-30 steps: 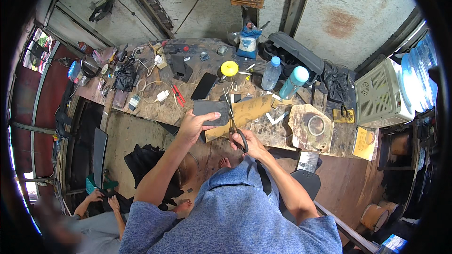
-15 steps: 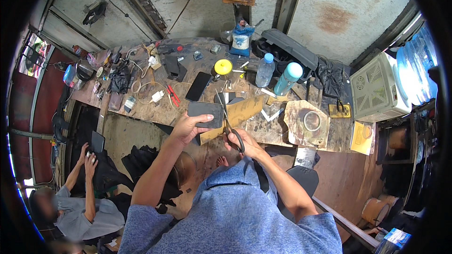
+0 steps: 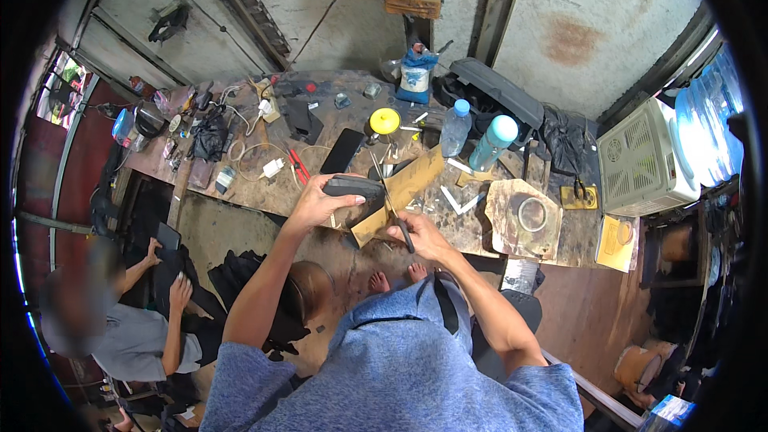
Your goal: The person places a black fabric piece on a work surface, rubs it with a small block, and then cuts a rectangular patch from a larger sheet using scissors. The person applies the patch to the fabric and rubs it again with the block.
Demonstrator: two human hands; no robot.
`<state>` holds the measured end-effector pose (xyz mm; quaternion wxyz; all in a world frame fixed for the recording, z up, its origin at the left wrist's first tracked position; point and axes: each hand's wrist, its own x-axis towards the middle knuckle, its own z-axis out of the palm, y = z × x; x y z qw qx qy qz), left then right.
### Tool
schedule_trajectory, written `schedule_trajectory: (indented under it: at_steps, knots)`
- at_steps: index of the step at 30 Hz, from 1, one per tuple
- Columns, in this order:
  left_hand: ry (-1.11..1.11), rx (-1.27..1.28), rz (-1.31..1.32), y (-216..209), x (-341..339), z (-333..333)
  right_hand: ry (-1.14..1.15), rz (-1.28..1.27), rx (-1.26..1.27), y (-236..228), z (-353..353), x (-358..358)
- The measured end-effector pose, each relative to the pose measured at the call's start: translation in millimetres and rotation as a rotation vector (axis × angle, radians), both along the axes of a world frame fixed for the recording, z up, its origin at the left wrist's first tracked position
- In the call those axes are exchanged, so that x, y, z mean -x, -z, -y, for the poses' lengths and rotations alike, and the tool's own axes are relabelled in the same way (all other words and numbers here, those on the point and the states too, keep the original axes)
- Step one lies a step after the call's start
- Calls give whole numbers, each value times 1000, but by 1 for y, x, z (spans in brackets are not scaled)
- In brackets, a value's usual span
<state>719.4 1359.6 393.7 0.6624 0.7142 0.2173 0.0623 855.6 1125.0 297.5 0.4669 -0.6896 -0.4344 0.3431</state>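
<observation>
My left hand [image 3: 314, 205] grips a dark, flat rectangular piece [image 3: 354, 187] with rounded corners, the thumb on its near face and the fingers mostly hidden behind. It is tilted so that its upper edge shows. In my right hand [image 3: 424, 238] is a pair of black-handled scissors [image 3: 387, 194], blades pointing up and away from me. The blades stand close to the right edge of the dark piece; I cannot tell whether they touch it. Behind both lies a strip of brown sheet [image 3: 412, 190] on the wooden workbench [image 3: 468, 222].
A black phone [image 3: 342, 151], red-handled tool [image 3: 298, 166] and yellow-lidded cup [image 3: 384, 121] lie beyond my hands. Two bottles, one clear [image 3: 456, 130] and one turquoise [image 3: 494, 142], stand to the right, near a stained board [image 3: 524, 220]. A seated co-worker [image 3: 148, 336] handles dark material at left.
The dark piece has tipped in my left hand, now showing its edge more. The scissors have shifted slightly beside it. The co-worker has leaned forward and moved one hand lower.
</observation>
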Motion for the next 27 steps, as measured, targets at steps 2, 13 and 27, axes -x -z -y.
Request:
schedule_trajectory:
  at_steps: [2, 13, 27]
  knots:
    - [52, -72, -19, 0, -3, -10, -34, 30, 53, 1, -3, -10]
    - [39, -1207, 325, 11, 8, -29, -1, -286, 114, 31, -20, -29]
    - [-250, -1739, 696, 4, 57, -13, 20, 41, 338, 60, -31, -36]
